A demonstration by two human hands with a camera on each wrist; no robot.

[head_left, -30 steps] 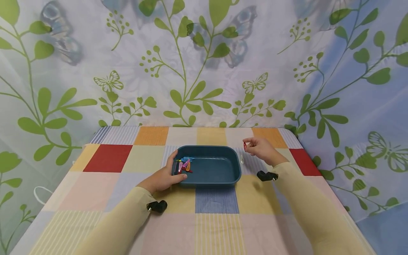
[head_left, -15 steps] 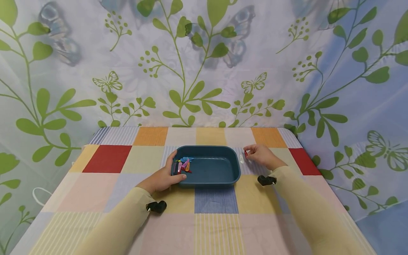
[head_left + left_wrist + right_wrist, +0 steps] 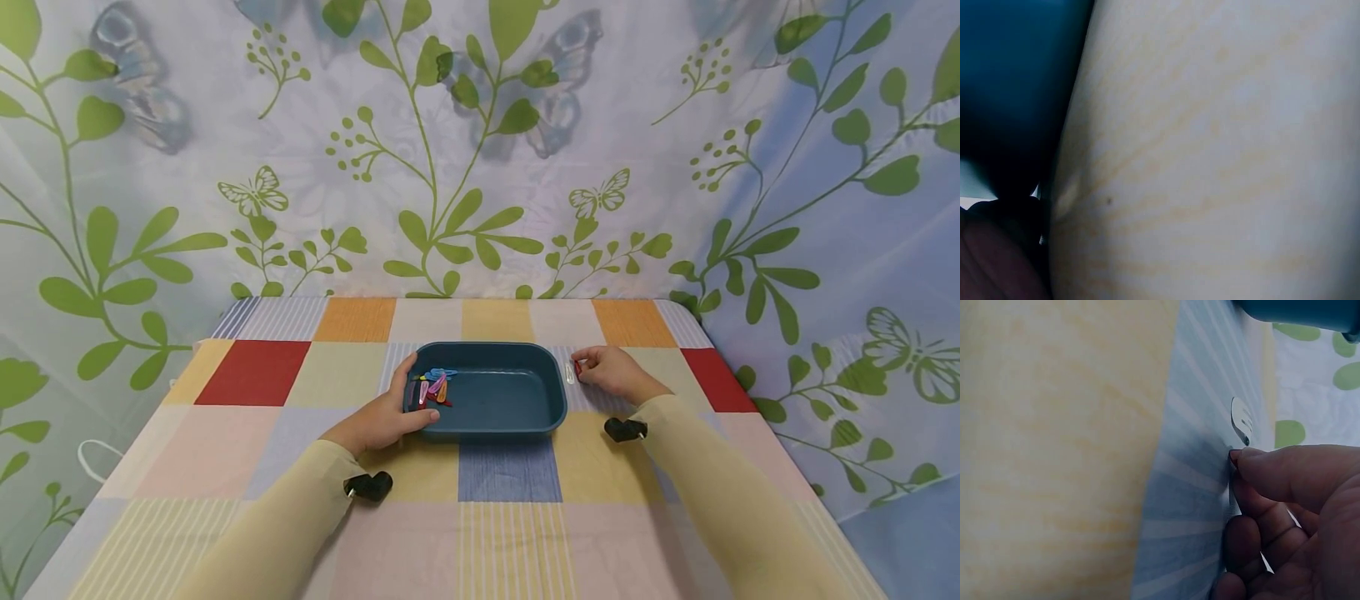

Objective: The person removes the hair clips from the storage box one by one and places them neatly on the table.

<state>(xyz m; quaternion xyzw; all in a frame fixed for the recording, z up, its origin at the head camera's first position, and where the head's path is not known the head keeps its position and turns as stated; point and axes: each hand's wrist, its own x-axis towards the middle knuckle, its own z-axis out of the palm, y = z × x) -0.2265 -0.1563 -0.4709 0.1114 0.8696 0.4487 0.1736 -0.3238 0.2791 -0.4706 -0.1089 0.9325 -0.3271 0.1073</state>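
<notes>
At the left end of a dark teal plastic tray, my left hand grips the wall, thumb over the near corner and fingers along the outer side. Inside that end lies a small pile of snap hair clips: blue, pink, orange, red and dark ones. Beyond the tray's right side my right hand pinches a red hair clip between thumb and forefinger, down at the tablecloth. Right beside it lies a white hair clip, also seen in the right wrist view. The fingers partly hide the red clip.
A patchwork-checked tablecloth covers the table. A leaf-and-butterfly printed curtain hangs behind and at both sides. Each wrist wears a black camera mount. A white cord loop shows off the left edge.
My right hand has lowered the red hair clip from above the table to the cloth beside the white clip. The left hand and the tray have stayed in place.
</notes>
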